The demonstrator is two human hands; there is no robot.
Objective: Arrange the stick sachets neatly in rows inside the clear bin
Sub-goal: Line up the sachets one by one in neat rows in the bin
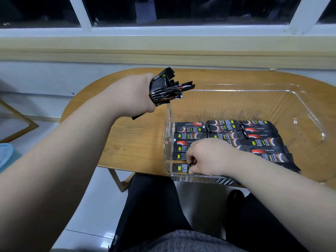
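Note:
A clear plastic bin (309,113) stands on the right half of a wooden table. Black stick sachets (225,130) lie flat in three rows across its near floor. My right hand (207,157) is inside the bin at the near left corner, fingers curled, pinching the nearest sachet (179,168) of the left row. My left hand (141,95) is raised above the table, just left of the bin's far left corner, gripping a fanned bundle of several sachets (169,88).
The oval wooden table (127,140) stands against a wall under a window sill (163,57). The bin's near edge overhangs the table's front edge above my dark-trousered legs (154,206). A gold metal frame (27,124) and a light blue item (5,153) sit at the left.

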